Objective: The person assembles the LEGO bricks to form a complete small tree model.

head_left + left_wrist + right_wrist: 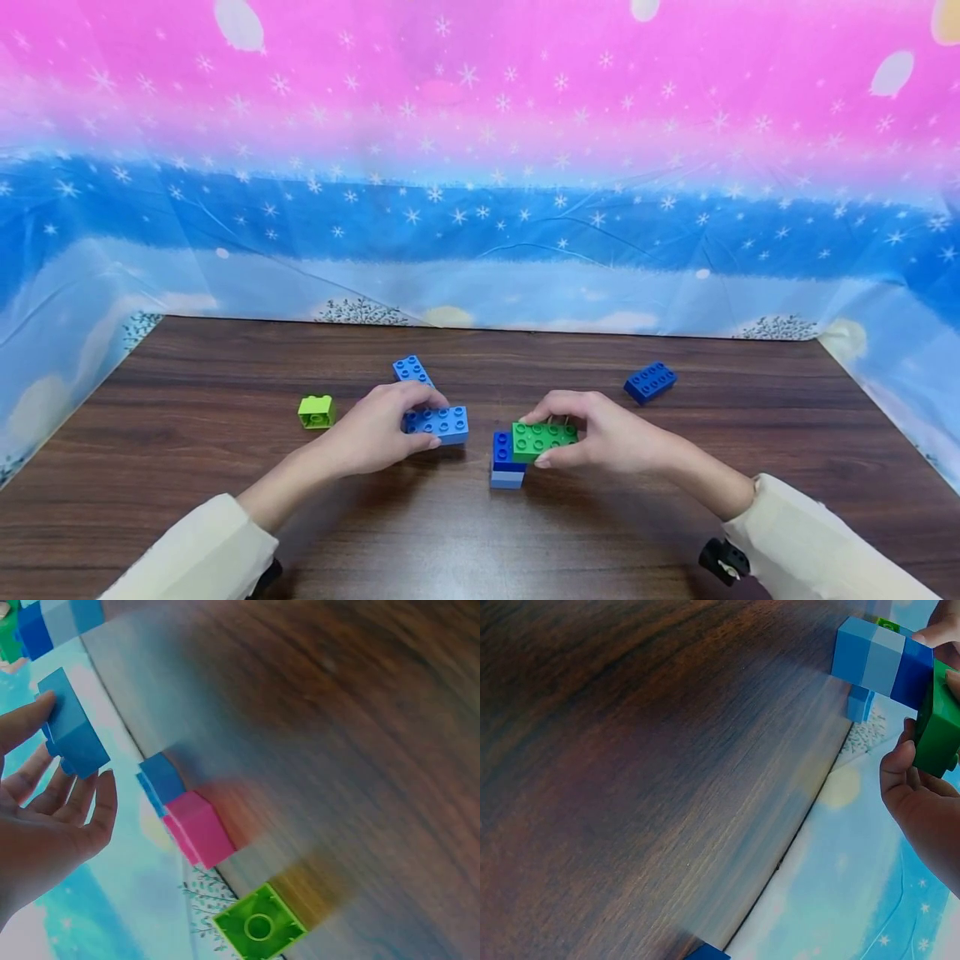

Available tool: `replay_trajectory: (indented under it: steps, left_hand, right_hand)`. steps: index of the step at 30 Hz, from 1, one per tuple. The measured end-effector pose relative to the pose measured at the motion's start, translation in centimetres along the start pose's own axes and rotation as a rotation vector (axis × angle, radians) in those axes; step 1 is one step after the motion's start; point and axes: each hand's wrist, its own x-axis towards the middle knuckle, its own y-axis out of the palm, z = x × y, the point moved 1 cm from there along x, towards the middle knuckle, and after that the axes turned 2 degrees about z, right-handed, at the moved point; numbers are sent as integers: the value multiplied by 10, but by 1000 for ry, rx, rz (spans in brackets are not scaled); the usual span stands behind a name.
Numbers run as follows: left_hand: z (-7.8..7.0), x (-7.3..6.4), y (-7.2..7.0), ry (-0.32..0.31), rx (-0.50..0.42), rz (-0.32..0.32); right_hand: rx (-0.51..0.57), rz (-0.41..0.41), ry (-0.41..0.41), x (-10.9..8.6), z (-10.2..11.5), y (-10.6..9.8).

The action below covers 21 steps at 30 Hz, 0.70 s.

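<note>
In the head view my left hand (367, 433) grips a medium-blue brick (454, 425) by its sides, thumb in front and fingers behind, studs up. The left wrist view shows this brick (77, 724) raised off the table. To its right, my right hand (603, 433) pinches a green brick (528, 442) between thumb and fingers. The green brick's left end overlaps the top of a small upright stack, and its right part juts out sideways. That stack has a dark blue brick (913, 673) on top, a pale grey-blue brick (883, 660) in the middle and a blue brick (852, 651) lowest.
A lime-green brick (317, 412) lies on its side at the left. Behind the left hand lies another blue brick (412, 371), with a pink brick (201, 829) beside it. A dark blue brick (650, 382) rests at the back right. A printed cloth (480, 225) hangs behind the wooden table (420, 533).
</note>
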Motion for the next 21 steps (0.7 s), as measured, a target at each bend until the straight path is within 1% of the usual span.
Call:
replay_trajectory:
  steps: [9, 15, 19, 21]
  left_hand:
    - [-15, -4, -2, 72, -48, -28]
    - [-21, -5, 0, 85, -104, -33]
    - [-22, -5, 2, 106, -159, -24]
    - [-23, -5, 2, 105, -187, -17]
  right_hand:
    - [12, -2, 8, 0, -1, 1]
    - [9, -1, 1, 0, -2, 1]
    - [12, 1, 2, 0, -2, 1]
    - [14, 3, 3, 0, -2, 0]
